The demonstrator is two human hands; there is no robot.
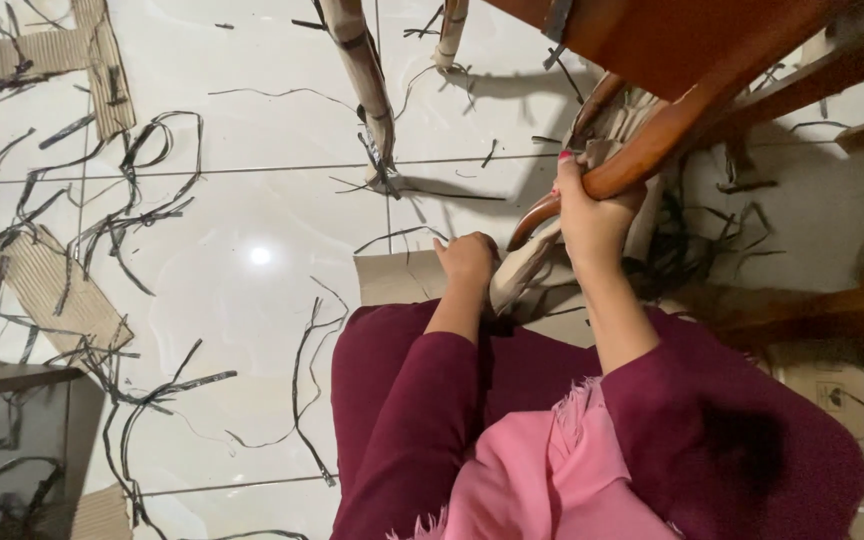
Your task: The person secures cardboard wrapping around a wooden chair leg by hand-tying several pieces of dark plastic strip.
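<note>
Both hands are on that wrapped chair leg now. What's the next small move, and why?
Probably pull the paper wrap snug with the left hand. It sits at the loose lower end, while the right hand grips the curved chair leg higher up, steadying it. The wrap looks slack and bunched between the two hands.

The wooden chair [692, 60] runs off the top and right edges. The left hand's [467, 258] fingers are hidden behind paper wrapping [524, 275].
</note>
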